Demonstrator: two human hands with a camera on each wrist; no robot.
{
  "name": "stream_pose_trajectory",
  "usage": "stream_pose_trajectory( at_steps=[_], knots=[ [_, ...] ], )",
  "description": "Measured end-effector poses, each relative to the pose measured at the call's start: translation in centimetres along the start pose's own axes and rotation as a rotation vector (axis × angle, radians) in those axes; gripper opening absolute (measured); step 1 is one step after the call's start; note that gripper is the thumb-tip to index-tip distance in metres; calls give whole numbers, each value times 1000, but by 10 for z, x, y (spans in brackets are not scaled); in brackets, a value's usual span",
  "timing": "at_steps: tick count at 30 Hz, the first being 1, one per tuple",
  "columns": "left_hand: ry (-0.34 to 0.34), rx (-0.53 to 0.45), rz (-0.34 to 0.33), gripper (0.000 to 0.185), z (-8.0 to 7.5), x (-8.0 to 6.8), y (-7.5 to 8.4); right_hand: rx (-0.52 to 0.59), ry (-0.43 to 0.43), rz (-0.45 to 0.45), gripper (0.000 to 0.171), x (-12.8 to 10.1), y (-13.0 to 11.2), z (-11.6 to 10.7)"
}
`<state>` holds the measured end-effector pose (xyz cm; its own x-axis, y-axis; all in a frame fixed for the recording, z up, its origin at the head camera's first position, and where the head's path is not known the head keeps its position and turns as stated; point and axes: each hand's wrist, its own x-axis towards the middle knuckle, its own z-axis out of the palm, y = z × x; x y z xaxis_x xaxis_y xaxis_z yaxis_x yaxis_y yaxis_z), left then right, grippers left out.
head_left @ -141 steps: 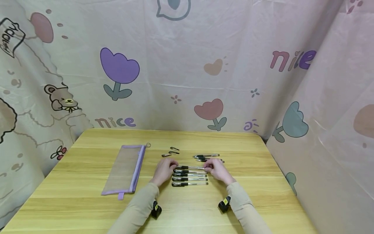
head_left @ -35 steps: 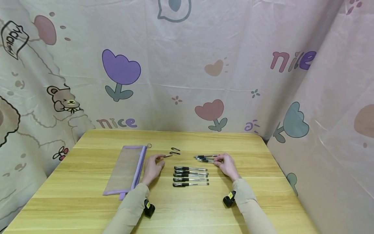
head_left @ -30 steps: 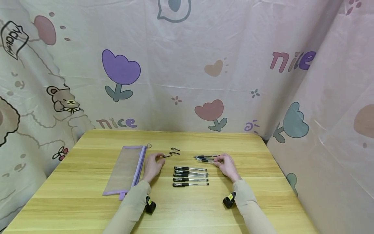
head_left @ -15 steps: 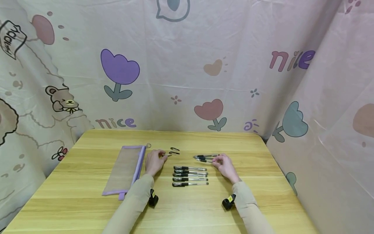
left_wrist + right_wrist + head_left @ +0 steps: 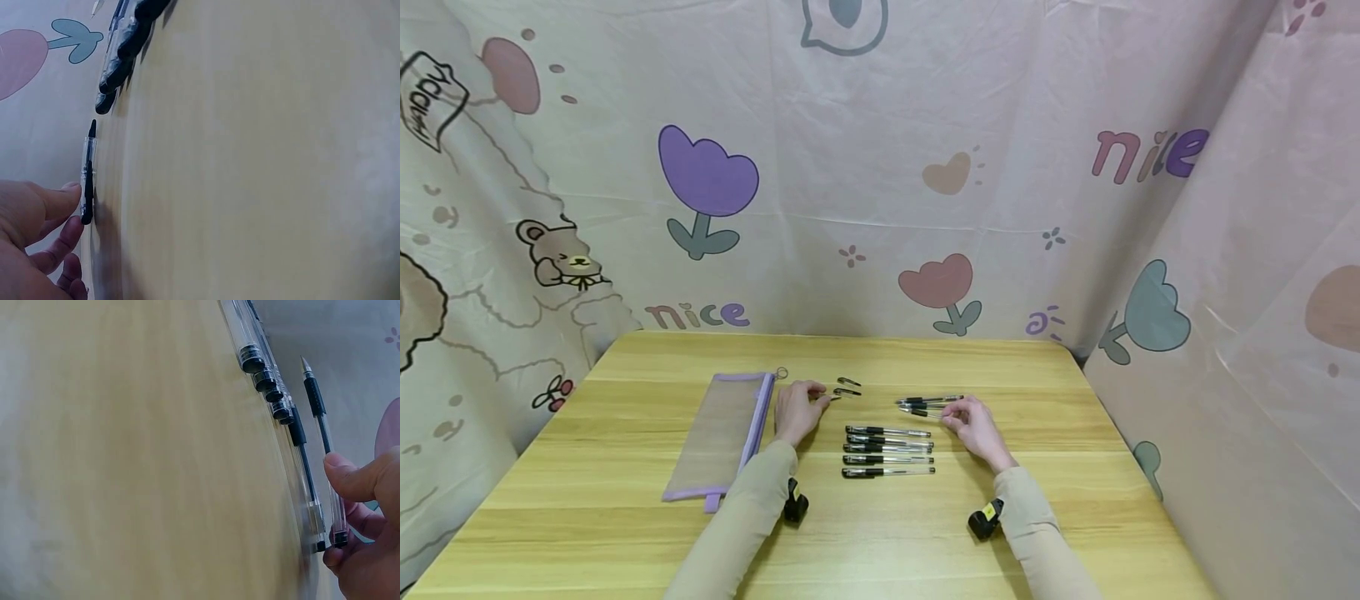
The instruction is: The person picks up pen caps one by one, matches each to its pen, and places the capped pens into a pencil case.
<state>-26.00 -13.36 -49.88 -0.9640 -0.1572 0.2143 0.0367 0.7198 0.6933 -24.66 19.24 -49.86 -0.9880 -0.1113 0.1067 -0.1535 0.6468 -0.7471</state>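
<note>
My left hand [image 5: 799, 412] is at the far left of the pens and pinches a black pen cap [image 5: 88, 187] between thumb and finger, just off the table. Two more pen caps [image 5: 847, 392] lie right beside it. On the other side, my right hand [image 5: 973, 427] grips an uncapped gel pen [image 5: 320, 422] near its rear end. That pen's tip points left, raised a little in the right wrist view. Uncapped pens [image 5: 929, 400] lie behind it. Several capped pens [image 5: 887, 472] form a row nearer to me, between the two forearms.
A mesh zip pouch [image 5: 718, 433] with purple edging lies flat left of my left hand. All of it rests on a wooden table [image 5: 895, 550]. A printed curtain [image 5: 820, 167] hangs behind the table and along its sides.
Both hands have left the farthest capped pen in the row. My left hand took hold of a cap and my right an uncapped pen. Lately the two have shifted slightly inward.
</note>
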Motion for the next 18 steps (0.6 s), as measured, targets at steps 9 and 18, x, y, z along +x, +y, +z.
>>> stream_pose_trajectory(
  at_steps=[9,18],
  knots=[
    [-29,10,-43,21,-2,0,-3,1,28,-88,9,-4,1,0],
    [-29,8,-36,16,-2,2,-6,7,-12,-10,11,0,-1,0]
  ],
)
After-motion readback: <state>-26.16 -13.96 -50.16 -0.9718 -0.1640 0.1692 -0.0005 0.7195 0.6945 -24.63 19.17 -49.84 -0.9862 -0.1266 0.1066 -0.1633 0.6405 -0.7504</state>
